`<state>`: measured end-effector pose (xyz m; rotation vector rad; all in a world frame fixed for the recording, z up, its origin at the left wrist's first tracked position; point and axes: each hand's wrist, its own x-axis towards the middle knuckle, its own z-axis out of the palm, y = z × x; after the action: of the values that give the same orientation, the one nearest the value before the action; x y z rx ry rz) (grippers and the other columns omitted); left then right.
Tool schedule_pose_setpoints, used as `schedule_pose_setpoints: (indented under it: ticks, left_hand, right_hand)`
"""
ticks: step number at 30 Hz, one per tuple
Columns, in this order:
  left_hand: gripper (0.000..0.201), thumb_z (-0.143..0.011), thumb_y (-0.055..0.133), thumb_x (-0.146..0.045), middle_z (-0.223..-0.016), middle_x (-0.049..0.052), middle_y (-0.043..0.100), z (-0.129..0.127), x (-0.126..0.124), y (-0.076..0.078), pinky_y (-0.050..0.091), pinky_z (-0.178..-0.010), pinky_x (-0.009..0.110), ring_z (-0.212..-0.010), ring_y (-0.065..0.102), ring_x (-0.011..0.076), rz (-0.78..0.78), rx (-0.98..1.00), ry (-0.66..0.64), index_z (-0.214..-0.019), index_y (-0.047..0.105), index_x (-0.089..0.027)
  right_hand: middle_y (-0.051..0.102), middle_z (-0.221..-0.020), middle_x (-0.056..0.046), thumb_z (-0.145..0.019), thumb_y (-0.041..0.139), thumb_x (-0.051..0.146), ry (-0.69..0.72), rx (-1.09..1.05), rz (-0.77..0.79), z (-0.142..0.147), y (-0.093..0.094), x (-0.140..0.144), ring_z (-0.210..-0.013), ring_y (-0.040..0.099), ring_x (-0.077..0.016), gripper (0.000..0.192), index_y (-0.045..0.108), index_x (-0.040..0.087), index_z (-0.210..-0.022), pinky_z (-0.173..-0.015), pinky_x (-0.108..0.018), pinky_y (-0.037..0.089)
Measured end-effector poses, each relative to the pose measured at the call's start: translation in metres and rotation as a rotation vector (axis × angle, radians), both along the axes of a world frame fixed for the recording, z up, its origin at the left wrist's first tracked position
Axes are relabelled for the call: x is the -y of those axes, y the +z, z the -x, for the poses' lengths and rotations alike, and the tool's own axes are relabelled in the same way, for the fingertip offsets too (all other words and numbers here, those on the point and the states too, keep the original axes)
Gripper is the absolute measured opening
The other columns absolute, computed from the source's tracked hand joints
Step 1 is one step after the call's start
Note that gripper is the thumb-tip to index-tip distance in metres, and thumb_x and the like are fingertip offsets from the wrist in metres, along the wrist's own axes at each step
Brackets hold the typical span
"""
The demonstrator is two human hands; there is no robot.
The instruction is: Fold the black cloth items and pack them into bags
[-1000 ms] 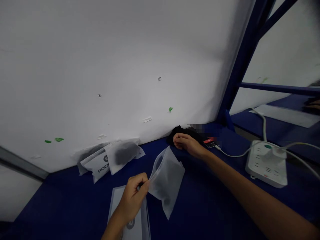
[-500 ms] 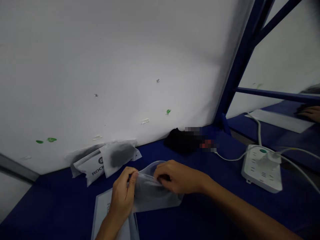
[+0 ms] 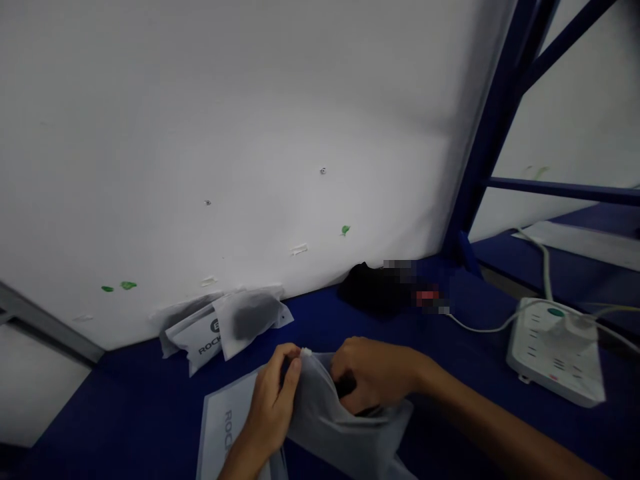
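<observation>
My left hand (image 3: 279, 390) pinches the top edge of a frosted translucent zip bag (image 3: 330, 427), close to its small white slider. The bag's mouth gapes to the right of that pinch. My right hand (image 3: 373, 373) is at the opening, its curled fingers partly inside. Something dark shows by those fingers, but I cannot make out what it is. Under my left forearm lies a flat pouch (image 3: 225, 400) printed with "ROCK" lettering.
Several filled frosted pouches (image 3: 250, 320) lean against the white wall (image 3: 250, 133). A black bundle (image 3: 373, 288) lies at the back of the blue table (image 3: 135, 407). On the right are a white power strip (image 3: 555, 353) with cables and a blue metal frame (image 3: 487, 133).
The bag's mouth has opened wider, and my right hand has moved from its top edge into the opening. Both hands and the bag sit lower and farther right; the view has shifted slightly.
</observation>
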<state>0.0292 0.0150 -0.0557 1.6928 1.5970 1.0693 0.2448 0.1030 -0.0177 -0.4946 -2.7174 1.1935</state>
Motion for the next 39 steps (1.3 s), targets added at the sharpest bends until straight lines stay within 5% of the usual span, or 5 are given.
schedule_pose_setpoints:
  ticks: [10,16,21,30,39]
  left_hand:
    - [0.051,-0.096,0.041,-0.060,-0.058,-0.003,0.045,0.007,-0.004,-0.008,0.031,-0.056,0.025,-0.057,0.043,0.0134,-0.045,0.016,0.214,-0.064,0.045,-0.020]
    - [0.050,-0.094,0.045,-0.058,-0.057,-0.006,0.032,0.006,-0.003,-0.007,0.027,-0.050,0.023,-0.051,0.033,0.0101,-0.101,0.082,0.229,-0.062,0.037,-0.021]
    - [0.045,-0.098,0.043,-0.051,-0.056,-0.006,0.034,0.002,0.000,-0.012,0.026,-0.050,0.023,-0.050,0.035,0.0097,-0.019,-0.007,0.034,-0.065,0.039,-0.020]
    - [0.043,-0.098,0.045,-0.046,-0.054,-0.005,0.036,0.000,0.000,-0.014,0.024,-0.050,0.025,-0.050,0.036,0.0104,0.021,-0.086,-0.096,-0.064,0.042,-0.020]
    - [0.034,-0.097,0.048,-0.042,-0.054,-0.004,0.047,0.021,-0.007,0.003,0.028,-0.051,0.025,-0.048,0.045,0.0118,-0.103,-0.209,-0.029,-0.077,0.064,-0.020]
  right_hand:
    - [0.044,-0.065,0.005,-0.080,0.072,0.038,-0.093,-0.292,0.330,-0.009,0.007,-0.019,-0.059,0.040,-0.0080,0.038,0.049,0.016,-0.061,-0.054,-0.022,0.032]
    - [0.062,-0.077,0.003,-0.072,0.078,0.040,-0.773,-1.050,0.790,-0.016,0.006,-0.042,-0.067,0.056,-0.0119,0.028,0.061,0.020,-0.081,-0.059,-0.022,0.043]
    - [0.058,-0.068,0.006,-0.072,0.079,0.045,-1.090,-1.223,0.782,-0.016,-0.004,-0.060,-0.055,0.056,-0.0110,0.033,0.055,0.024,-0.081,-0.044,-0.020,0.041]
    - [0.064,-0.080,-0.003,-0.080,0.071,0.046,-0.572,-0.457,0.570,0.000,-0.037,-0.057,-0.075,0.066,-0.0162,0.033,0.064,0.015,-0.088,-0.060,-0.025,0.049]
    - [0.068,-0.094,-0.005,-0.086,0.063,0.058,-0.017,-0.102,0.672,-0.002,-0.019,-0.027,-0.079,0.065,-0.0150,0.048,0.068,0.014,-0.107,-0.069,-0.026,0.052]
